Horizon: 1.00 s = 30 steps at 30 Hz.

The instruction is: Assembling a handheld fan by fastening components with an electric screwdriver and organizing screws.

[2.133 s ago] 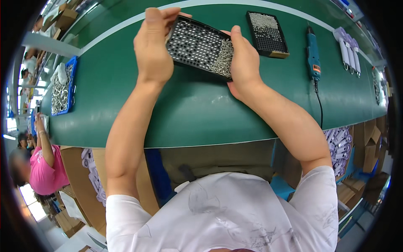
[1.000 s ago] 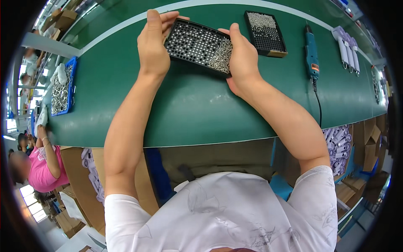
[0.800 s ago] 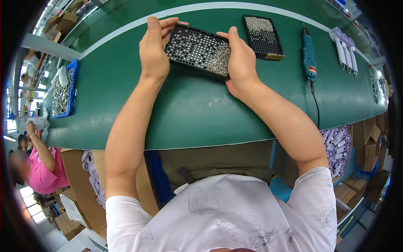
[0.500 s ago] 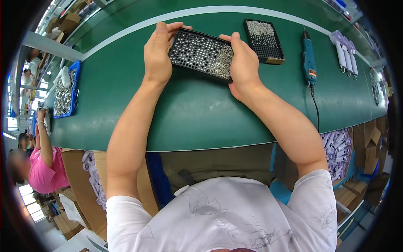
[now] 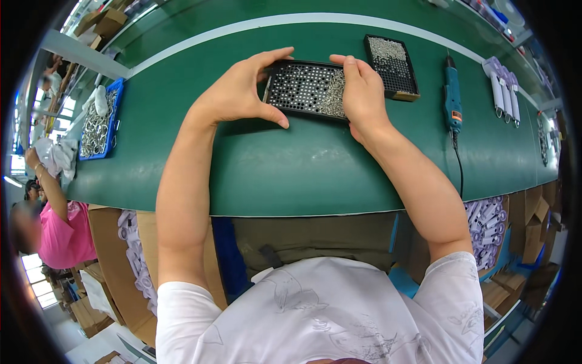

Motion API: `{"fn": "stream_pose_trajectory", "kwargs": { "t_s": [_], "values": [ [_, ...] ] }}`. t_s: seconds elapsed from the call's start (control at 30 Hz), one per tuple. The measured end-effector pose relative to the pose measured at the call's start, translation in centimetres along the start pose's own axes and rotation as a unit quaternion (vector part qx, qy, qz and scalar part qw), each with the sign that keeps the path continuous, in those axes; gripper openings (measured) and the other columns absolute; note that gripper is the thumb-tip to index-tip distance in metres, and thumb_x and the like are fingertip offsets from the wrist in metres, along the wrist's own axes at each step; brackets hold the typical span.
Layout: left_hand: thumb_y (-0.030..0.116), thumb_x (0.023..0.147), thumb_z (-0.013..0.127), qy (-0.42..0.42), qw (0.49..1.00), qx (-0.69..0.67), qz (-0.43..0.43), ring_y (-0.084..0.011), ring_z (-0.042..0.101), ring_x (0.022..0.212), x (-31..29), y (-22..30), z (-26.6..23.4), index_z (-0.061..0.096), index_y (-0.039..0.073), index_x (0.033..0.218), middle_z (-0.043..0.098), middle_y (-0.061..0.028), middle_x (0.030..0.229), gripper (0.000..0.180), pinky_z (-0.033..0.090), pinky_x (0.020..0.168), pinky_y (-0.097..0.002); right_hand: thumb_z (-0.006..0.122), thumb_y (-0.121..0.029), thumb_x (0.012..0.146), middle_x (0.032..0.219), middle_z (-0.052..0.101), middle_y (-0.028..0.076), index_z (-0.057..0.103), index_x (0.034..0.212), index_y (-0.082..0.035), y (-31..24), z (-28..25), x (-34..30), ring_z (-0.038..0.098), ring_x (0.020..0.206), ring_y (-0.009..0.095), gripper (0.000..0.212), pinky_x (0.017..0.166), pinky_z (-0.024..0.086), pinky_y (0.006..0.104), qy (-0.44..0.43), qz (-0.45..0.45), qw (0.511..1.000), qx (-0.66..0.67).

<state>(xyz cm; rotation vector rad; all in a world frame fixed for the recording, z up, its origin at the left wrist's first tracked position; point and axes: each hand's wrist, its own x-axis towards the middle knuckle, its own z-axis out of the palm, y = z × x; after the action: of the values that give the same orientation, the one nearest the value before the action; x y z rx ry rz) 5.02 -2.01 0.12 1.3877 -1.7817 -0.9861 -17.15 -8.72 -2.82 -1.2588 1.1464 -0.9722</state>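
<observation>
A black perforated tray filled with several small silver parts lies on the green table. My left hand grips its left end, thumb at the near edge and fingers over the far edge. My right hand clasps the tray's right end, covering the pile of loose parts there. Both hands hold the tray low over the table, between them.
A second black tray with silver parts sits just behind to the right. A teal electric screwdriver with its cord lies further right, beside white cylindrical pieces. A blue bin of metal parts stands far left, near a person in pink.
Both hands have brought the tray nearer to me and leveled it; the left hand's grip has shifted to the tray's left end.
</observation>
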Motion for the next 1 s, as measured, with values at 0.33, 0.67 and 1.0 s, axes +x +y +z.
{"fn": "stream_pose_trajectory", "kwargs": {
  "t_s": [0.33, 0.67, 1.0],
  "values": [
    [0.028, 0.053, 0.100, 0.039, 0.965, 0.254, 0.051, -0.0340, 0.058, 0.126, 0.0, 0.4, 0.1, 0.062, 0.000, 0.132, 0.063, -0.0157, 0.131, 0.092, 0.047, 0.111, -0.0424, 0.053, -0.014, 0.103, 0.112, 0.070, 0.026, 0.066, 0.127, 0.003, 0.5, -0.9, 0.0, 0.064, 0.111, 0.042, 0.032, 0.100, 0.050, 0.0479, 0.011, -0.323, 0.890, -0.322],
    [0.038, 0.055, 0.101, 0.020, 0.968, 0.241, 0.068, -0.0373, 0.050, 0.133, -0.1, -0.1, 0.1, 0.066, -0.001, 0.124, 0.056, -0.0190, 0.141, 0.087, 0.045, 0.111, -0.0443, 0.059, 0.005, 0.089, 0.119, 0.072, 0.015, 0.058, 0.136, -0.001, -1.9, 0.0, -1.1, 0.059, 0.127, 0.042, 0.047, 0.106, 0.047, 0.0498, -0.222, -0.550, 0.750, -0.293],
    [0.037, 0.054, 0.101, 0.029, 0.964, 0.255, 0.073, -0.0371, 0.052, 0.132, 0.2, -0.8, 0.2, 0.067, 0.004, 0.128, 0.057, -0.0173, 0.141, 0.088, 0.045, 0.111, -0.0444, 0.060, 0.003, 0.090, 0.098, 0.074, 0.013, 0.064, 0.127, 0.002, -1.9, -0.6, 0.0, 0.067, 0.099, 0.033, 0.037, 0.089, 0.054, 0.0452, -0.142, -0.529, 0.781, -0.299]
  ]
}}
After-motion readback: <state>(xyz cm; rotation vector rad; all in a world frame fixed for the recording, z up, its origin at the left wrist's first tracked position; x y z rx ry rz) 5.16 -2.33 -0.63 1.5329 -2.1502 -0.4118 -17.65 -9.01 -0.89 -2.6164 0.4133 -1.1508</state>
